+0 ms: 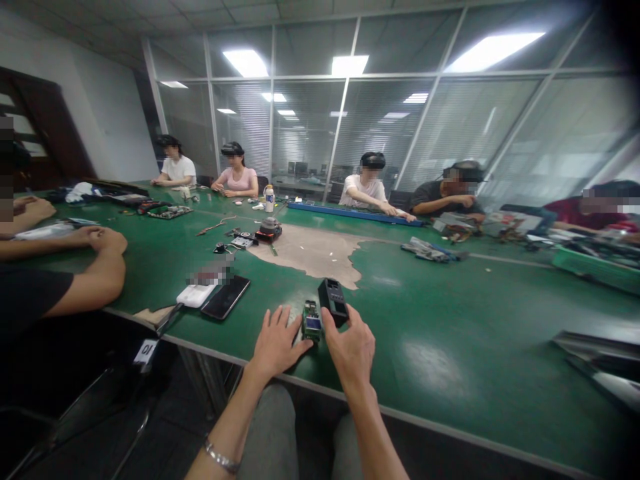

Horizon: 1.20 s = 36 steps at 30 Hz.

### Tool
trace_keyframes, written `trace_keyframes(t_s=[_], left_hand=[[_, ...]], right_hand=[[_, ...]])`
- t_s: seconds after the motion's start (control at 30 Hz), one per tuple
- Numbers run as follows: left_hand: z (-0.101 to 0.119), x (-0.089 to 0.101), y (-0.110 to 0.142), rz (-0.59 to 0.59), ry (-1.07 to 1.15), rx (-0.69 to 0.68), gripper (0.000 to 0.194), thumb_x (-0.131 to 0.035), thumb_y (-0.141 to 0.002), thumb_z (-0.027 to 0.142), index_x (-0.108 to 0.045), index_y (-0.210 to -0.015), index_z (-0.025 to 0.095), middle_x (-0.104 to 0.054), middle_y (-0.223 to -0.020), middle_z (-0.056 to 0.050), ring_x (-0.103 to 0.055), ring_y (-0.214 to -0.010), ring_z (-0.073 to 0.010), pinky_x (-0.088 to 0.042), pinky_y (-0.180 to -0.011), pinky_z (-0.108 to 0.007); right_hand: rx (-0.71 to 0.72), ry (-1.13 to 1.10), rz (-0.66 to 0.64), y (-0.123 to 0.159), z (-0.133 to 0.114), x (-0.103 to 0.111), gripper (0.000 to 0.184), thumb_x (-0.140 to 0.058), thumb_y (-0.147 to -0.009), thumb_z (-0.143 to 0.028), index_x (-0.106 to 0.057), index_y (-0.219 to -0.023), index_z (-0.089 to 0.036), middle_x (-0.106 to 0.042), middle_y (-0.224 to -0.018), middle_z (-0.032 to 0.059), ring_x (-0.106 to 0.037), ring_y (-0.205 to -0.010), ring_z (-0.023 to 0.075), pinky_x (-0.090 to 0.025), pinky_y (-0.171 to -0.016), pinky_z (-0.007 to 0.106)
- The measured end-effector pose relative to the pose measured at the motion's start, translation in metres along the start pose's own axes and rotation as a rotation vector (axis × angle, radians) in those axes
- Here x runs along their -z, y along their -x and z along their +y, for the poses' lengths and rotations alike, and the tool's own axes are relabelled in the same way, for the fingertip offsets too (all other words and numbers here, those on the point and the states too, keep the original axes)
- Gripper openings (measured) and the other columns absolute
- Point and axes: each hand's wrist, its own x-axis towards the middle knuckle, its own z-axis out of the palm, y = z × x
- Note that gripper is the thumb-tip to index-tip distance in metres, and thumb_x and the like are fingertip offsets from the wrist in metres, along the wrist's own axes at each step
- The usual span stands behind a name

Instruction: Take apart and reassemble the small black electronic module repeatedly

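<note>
My right hand [351,353] grips the lower end of a black rectangular electronic module [333,302], which stands tilted up from the green table mat [430,313]. A small green circuit board [311,322] with a blue-and-white screen-like part lies between my hands. My left hand [279,345] rests on the mat with its fingers spread, and its thumb lies close beside the board. I cannot tell whether the thumb touches the board. A metal bracelet [221,457] circles my left wrist.
A black smartphone [226,297] and a white power bank [195,295] lie to my left. Further ahead are a tan mat patch [310,252] and small electronic parts. Several people sit around the table working, and a person's arms [65,267] rest at the left.
</note>
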Motion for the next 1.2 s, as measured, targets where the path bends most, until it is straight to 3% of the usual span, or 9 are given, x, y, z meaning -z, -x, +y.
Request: trace_keyframes(t_s=[0.23,0.87,1.2], left_hand=[[-0.001,0.0,0.001,0.008,0.004,-0.005,0.069,-0.031,-0.094,0.071,-0.043,-0.147,0.028,-0.036,-0.156,-0.012,-0.026,-0.145,-0.0341,-0.016,-0.117,-0.059],[-0.001,0.001,0.001,-0.025,-0.021,0.002,0.058,-0.045,-0.094,0.054,-0.043,-0.146,0.028,-0.034,-0.158,-0.011,-0.025,-0.146,-0.0335,-0.016,-0.117,-0.059],[-0.001,0.001,0.0,-0.022,-0.023,-0.006,0.067,-0.042,-0.091,0.046,-0.038,-0.15,0.015,-0.033,-0.158,-0.013,-0.025,-0.146,-0.0334,-0.015,-0.119,-0.055]], right_hand=[[0.02,0.03,-0.061,0.004,-0.022,-0.007,0.047,-0.055,-0.086,-0.056,-0.065,-0.111,-0.018,-0.071,-0.103,0.0122,-0.063,-0.1,0.0274,-0.035,-0.091,0.037],[-0.001,0.147,-0.169,0.025,-0.025,-0.022,0.039,-0.051,-0.088,-0.054,-0.065,-0.099,-0.019,-0.073,-0.095,0.011,-0.066,-0.098,0.0283,-0.032,-0.098,0.042],[0.014,0.202,-0.189,0.043,-0.008,-0.034,0.055,-0.055,-0.086,-0.055,-0.059,-0.122,-0.013,-0.069,-0.113,0.0179,-0.062,-0.11,0.0295,-0.033,-0.1,0.042]])
